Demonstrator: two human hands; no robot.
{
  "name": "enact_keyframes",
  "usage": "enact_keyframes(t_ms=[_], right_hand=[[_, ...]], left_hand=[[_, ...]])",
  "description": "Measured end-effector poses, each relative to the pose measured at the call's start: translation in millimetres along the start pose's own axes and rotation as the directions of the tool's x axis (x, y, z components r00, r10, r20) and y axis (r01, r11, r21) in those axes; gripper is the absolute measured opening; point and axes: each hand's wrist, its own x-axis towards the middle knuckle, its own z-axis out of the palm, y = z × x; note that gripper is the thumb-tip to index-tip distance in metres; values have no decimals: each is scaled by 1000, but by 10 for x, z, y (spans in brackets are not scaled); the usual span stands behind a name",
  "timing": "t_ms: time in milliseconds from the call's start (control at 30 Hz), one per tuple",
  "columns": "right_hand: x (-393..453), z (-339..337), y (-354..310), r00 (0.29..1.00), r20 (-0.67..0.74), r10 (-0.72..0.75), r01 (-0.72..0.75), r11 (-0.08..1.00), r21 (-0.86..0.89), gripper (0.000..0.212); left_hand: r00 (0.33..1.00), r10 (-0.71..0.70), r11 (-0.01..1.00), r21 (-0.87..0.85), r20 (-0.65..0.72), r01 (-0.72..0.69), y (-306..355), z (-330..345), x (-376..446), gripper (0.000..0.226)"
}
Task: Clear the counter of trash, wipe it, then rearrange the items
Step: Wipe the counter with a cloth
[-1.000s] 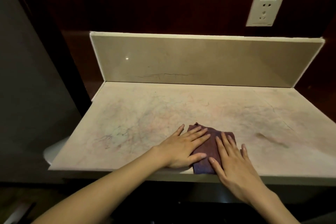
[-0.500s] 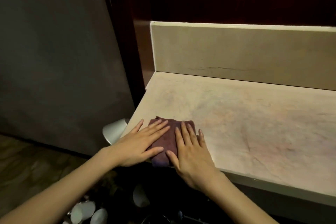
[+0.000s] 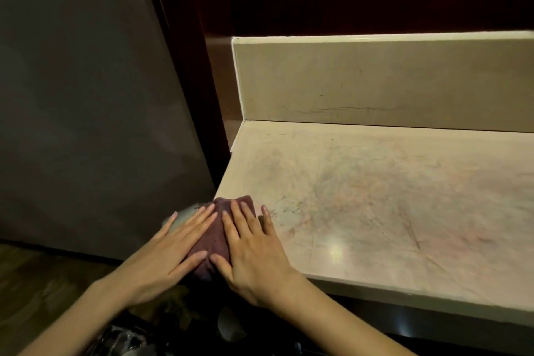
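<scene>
cloth (image 3: 215,235) under both palms — counter (image 3: 375,196) corner

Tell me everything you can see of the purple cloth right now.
The purple cloth is a dark purple-maroon rag that looks like soft, napped fabric, folded into a small pad. It lies flat at the front left corner of the marble counter, and its near end droops over the front edge. The left hand and the right hand press on it side by side with straight fingers, covering both flanks, so only a middle strip and the far edge show.
</scene>
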Motion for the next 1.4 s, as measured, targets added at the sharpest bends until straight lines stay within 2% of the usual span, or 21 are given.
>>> enact_keyframes(t_ms=[200,300,400,500,800,900,1033,1133,1200,1267,1300,1400], right_hand=[[-115,-59,182,999,47,-23,21,999,40,74],[-271,-97,366,997,69,-30,27,998,54,74],[-465,-136,558,998,54,-25,22,998,56,77],[-732,-182,834,999,36,-3,2,999,37,83],[-1828,-446,1887,994,-35,106,-105,994,36,84],[-2162,-550,2196,989,16,150,-150,989,19,87],[-2484,-678,2498,978,-25,207,-207,978,-6,83],[-2670,-739,2678,967,65,246,-247,969,-2,84],[-2713,-755,2747,965,23,263,-262,964,-39,81],[-2690,-794,2804,951,26,308,-307,951,-37,75],[-2664,-773,2855,959,6,283,-283,959,-5,77],[-2540,-816,3030,951,118,285,-292,955,55,92]], left_hand=[[1000,8,995,103,13,-9,65,5,77,79],[999,28,994,110,-19,-25,218,38,154,64],[993,76,982,179,-94,-59,443,133,232,62],[985,127,957,276,-117,-91,786,245,373,65],[962,212,937,315,-173,-150,2218,551,929,64],[961,222,941,296,-164,-166,2656,629,1111,62],[962,231,936,303,-143,-180,3135,698,1303,62],[968,225,942,278,-108,-188,3386,722,1413,62],[973,214,958,214,-84,-192,3494,709,1462,63],[966,227,968,138,-123,-210,3545,703,1557,69],[970,220,971,117,-100,-208,3553,686,1606,71],[980,194,973,132,-41,-187,3550,617,1806,74]])
